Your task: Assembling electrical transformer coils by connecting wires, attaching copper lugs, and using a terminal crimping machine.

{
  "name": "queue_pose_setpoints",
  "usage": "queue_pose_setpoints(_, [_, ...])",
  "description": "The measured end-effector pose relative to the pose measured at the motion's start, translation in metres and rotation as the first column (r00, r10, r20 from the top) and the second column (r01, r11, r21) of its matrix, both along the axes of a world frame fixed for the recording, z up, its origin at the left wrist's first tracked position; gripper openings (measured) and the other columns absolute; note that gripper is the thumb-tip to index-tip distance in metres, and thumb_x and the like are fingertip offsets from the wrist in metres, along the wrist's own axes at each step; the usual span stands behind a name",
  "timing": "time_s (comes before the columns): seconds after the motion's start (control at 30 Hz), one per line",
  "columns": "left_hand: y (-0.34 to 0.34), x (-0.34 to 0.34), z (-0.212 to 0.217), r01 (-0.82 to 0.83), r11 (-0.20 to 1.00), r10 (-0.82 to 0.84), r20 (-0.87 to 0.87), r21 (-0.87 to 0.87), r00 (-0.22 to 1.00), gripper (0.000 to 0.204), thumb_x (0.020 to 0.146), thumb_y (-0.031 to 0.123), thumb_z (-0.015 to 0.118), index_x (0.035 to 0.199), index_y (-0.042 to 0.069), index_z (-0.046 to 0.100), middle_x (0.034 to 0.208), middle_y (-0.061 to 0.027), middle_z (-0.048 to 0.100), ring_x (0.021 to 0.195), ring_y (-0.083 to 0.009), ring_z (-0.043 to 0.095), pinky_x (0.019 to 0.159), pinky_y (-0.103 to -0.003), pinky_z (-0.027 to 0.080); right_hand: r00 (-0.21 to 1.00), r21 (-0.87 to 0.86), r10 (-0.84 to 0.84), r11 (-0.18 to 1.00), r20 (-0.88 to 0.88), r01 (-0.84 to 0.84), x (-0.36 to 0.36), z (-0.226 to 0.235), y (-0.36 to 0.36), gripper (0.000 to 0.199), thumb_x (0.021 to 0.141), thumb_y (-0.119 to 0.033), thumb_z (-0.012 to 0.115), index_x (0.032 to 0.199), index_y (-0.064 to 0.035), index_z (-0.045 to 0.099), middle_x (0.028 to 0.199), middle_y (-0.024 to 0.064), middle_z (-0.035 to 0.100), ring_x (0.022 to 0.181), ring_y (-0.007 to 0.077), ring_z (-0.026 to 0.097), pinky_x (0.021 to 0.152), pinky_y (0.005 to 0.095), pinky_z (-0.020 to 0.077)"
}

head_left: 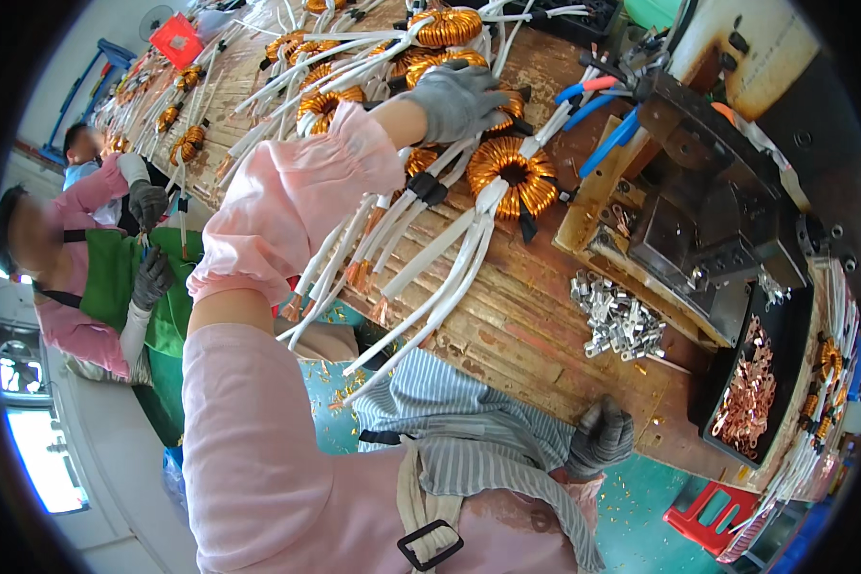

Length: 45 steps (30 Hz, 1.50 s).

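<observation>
My left hand (457, 101), in a grey glove, reaches over a pile of copper-wound ring coils. Its fingers lie spread across one ring coil (515, 107), which is partly hidden beneath them. Just nearer lies another copper ring coil (486, 165), whose white sleeved leads (459, 273) run toward the bench's near edge. My right hand (601, 436), also gloved in grey, rests at that near edge with its fingers curled. Nothing shows in it. A heap of silver terminals (614, 318) lies on the wood beyond this hand.
A dark metal press (703, 206) stands to the right. Pliers with blue handles (607, 143) lie beside it. A black tray (708, 421) holds copper lugs (748, 387). A red stool (713, 512) stands below right. On the left, a co-worker's gloved hands (150, 277) handle coil leads.
</observation>
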State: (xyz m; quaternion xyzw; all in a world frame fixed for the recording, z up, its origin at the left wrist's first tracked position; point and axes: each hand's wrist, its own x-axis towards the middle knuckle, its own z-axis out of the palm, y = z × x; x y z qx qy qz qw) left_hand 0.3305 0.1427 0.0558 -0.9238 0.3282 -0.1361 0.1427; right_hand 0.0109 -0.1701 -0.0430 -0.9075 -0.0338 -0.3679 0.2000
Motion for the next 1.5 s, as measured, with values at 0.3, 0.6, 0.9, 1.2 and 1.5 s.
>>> queue_pose_setpoints(0.3, [0.033,-0.02,0.003,0.01,0.996,-0.021,0.114,0.092,0.993,0.038,0.086,0.034,0.043,0.111,0.008,0.053,0.114,-0.0082,0.054,0.113,-0.0228,0.044,0.097,-0.037,0.031,0.99,0.108,0.122,0.988,-0.071,-0.114,-0.004,0.01,-0.005,0.013,0.074,-0.012,0.061,0.087,-0.011,0.061,0.061,0.005,0.049,0.049,0.0198,0.047,0.045,0.0322,0.0379])
queue_pose_setpoints(0.6, [-0.02,-0.188,-0.005,-0.295,0.945,0.248,-0.281,-0.139,0.927,0.059,0.077,0.046,0.056,0.12,0.007,0.042,0.095,-0.0183,0.058,0.082,-0.0359,0.058,0.074,-0.039,0.046,0.805,0.61,0.572,0.698,-0.158,-0.376,-0.003,0.042,0.031,0.021,0.079,-0.013,0.06,0.098,-0.0061,0.057,0.074,0.0089,0.058,0.066,0.0213,0.058,0.058,0.0281,0.0463])
queue_pose_setpoints(0.9, [-0.005,-0.194,0.015,-0.803,0.12,-0.318,-0.789,-0.583,0.525,0.049,0.084,0.017,0.055,0.129,0.011,0.036,0.076,0.001,0.054,0.046,-0.0031,0.041,0.039,-0.017,0.033,0.43,0.975,0.901,-0.048,-0.052,0.219,0.083,0.056,0.106,0.061,0.082,-0.041,0.055,0.116,0.007,0.04,0.106,0.0191,0.052,0.097,0.0245,0.054,0.082,0.0316,0.0464])
queue_pose_setpoints(1.2, [-0.013,-0.282,0.033,-0.363,0.73,0.069,-0.467,-0.579,0.882,0.049,0.078,0.002,0.046,0.126,0.008,0.037,0.1,-0.0146,0.056,0.082,-0.0282,0.059,0.07,-0.032,0.047,0.663,0.58,0.688,-0.68,0.294,0.449,0.115,0.055,0.194,0.042,0.077,-0.035,0.063,0.105,-0.0051,0.051,0.092,0.0105,0.058,0.08,0.0231,0.058,0.072,0.0374,0.0497])
queue_pose_setpoints(1.5, [-0.009,-0.361,0.003,-0.424,0.688,0.207,-0.4,-0.59,0.893,0.045,0.081,0.006,0.046,0.124,0.009,0.037,0.094,-0.0212,0.056,0.072,-0.0357,0.058,0.061,-0.039,0.049,0.57,0.685,0.814,-0.479,0.112,0.548,0.048,0.034,0.224,0.025,0.076,-0.026,0.065,0.088,-0.0076,0.054,0.074,0.0058,0.056,0.062,0.0173,0.056,0.048,0.0307,0.048])
